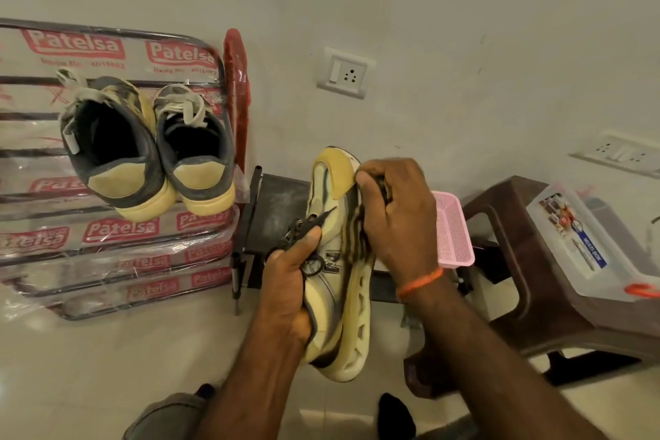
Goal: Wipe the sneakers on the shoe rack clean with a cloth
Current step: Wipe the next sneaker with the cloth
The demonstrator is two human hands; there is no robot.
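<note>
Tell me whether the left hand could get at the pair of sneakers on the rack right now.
Probably not yet: the left hand grips the yellow sneaker. Otherwise the pair sits unobstructed on the rack.

The shoe rack point(214, 46) is formed of dark metal tubing and is wrapped in glossy, crinkled clear plastic film point(118, 261). The pair of sneakers point(150, 150) is finished in matt, suede-like grey fabric with smooth pale rubber soles. Perforated pink plastic makes up the basket point(451, 230), and matt brown plastic the stool point(514, 236).

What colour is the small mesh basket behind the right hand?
Pink, seen in the head view: the basket sits just past the right hand.
</note>
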